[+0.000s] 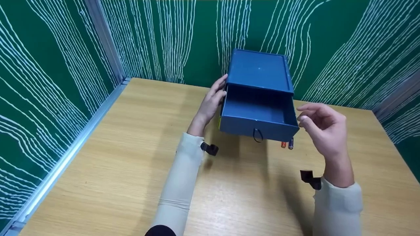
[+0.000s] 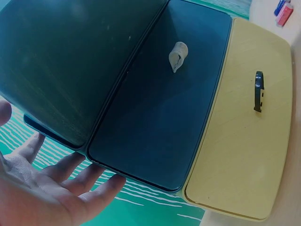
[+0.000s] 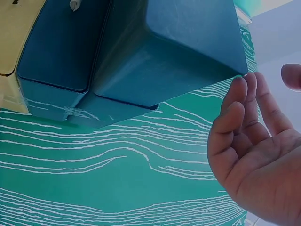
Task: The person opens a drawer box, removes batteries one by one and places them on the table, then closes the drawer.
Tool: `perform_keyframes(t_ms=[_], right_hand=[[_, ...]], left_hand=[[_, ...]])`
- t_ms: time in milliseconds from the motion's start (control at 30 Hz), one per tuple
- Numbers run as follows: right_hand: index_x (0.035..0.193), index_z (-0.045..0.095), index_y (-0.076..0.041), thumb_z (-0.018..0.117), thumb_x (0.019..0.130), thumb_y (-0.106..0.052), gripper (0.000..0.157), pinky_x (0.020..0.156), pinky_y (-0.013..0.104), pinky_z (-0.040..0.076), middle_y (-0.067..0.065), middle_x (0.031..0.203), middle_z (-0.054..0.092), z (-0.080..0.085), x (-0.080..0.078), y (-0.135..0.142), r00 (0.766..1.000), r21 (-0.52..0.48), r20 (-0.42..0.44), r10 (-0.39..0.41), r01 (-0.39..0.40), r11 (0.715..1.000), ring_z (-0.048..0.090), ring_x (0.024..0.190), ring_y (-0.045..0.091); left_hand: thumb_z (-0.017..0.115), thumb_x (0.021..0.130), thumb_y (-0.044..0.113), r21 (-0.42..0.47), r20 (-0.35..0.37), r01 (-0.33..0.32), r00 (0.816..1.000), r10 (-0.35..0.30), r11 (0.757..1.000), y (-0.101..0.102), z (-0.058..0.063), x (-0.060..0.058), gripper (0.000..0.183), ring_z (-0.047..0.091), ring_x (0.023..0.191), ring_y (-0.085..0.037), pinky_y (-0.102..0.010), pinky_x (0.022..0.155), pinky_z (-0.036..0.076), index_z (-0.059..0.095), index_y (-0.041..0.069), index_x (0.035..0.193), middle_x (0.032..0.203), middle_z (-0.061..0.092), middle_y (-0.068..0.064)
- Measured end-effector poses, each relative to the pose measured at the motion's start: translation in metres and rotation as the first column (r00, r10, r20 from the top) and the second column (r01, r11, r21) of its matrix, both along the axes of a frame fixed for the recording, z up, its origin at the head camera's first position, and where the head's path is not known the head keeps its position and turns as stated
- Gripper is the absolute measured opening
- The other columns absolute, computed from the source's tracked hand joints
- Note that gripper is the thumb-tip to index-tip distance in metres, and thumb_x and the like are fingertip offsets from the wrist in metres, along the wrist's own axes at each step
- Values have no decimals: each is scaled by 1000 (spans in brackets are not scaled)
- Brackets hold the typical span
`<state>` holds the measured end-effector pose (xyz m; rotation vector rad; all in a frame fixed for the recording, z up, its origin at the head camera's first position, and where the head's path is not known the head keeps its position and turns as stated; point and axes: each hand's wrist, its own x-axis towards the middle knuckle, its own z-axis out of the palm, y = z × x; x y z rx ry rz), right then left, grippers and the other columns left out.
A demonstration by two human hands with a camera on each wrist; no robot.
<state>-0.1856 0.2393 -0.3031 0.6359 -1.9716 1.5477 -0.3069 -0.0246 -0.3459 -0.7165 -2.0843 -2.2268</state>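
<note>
A small blue drawer cabinet stands near the back wall, its top drawer pulled far out. The drawer's inside is bare, and a dark loop handle hangs on its front. My left hand rests along the cabinet's left side with fingers spread; its fingertips lie at the edges of the drawers in the left wrist view. My right hand is by the drawer's front right corner, fingers loosely bent and holding nothing. In the right wrist view its fingertips are right at that corner.
Below the open drawer are a blue middle drawer with a whitish loop and a yellow bottom drawer with a black handle. A red battery and a dark blue battery lie on the wooden table. Green walls surround the table.
</note>
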Motion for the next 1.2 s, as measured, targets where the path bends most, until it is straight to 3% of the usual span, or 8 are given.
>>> perform_keyframes(t_ms=[267, 467, 733, 933, 1033, 1200], right_hand=[[89, 62, 7, 54, 76, 5, 15, 50, 19, 39, 6, 71, 59, 9, 14, -17, 992, 168, -41, -121, 127, 978, 49, 58, 12], [86, 64, 7, 56, 74, 5, 14, 49, 18, 40, 7, 66, 59, 11, 20, -23, 990, 177, -85, -113, 127, 976, 49, 53, 10], [84, 64, 4, 55, 75, 6, 13, 48, 17, 39, 3, 64, 59, 10, 24, -30, 989, 258, -132, -70, 102, 961, 48, 51, 6], [82, 64, 0, 55, 75, 7, 14, 47, 13, 39, 0, 60, 57, 7, 27, -38, 980, 388, -196, -19, 95, 917, 47, 48, 1], [82, 65, -3, 57, 74, 4, 13, 49, 12, 39, -3, 61, 56, 4, 28, -39, 975, 450, -219, -41, 138, 882, 45, 49, 0], [84, 66, -13, 59, 77, -6, 12, 51, 11, 38, -9, 68, 58, -9, 24, -36, 968, 529, -230, -96, 208, 823, 44, 53, 0]], left_hand=[[31, 90, 13, 3, -13, -7, 1000, 7, 1000, -2, -1, 0, 49, 31, 125, -18, -45, 99, 28, 25, 17, 138, 140, 30, -3], [31, 89, 11, 32, -10, 6, 1000, -5, 999, -1, -1, -2, 49, 35, 123, -17, -40, 97, 32, 25, 14, 138, 139, 31, -5], [29, 91, 11, 22, -9, 10, 1000, -10, 1000, -2, -2, -1, 48, 36, 124, -22, -47, 99, 28, 25, 16, 138, 140, 30, -5], [28, 91, 11, 13, -4, 14, 1000, -14, 1000, -1, -4, -2, 48, 36, 124, -23, -49, 99, 27, 25, 17, 138, 140, 29, -4], [29, 91, 11, 14, 5, 16, 1000, -16, 1000, 0, -4, -1, 48, 35, 124, -21, -49, 99, 27, 25, 18, 138, 140, 29, -4], [31, 91, 14, 23, 11, 4, 1000, -5, 1000, 2, -14, -14, 46, 35, 124, -15, -48, 99, 28, 29, 26, 136, 139, 31, 2]])
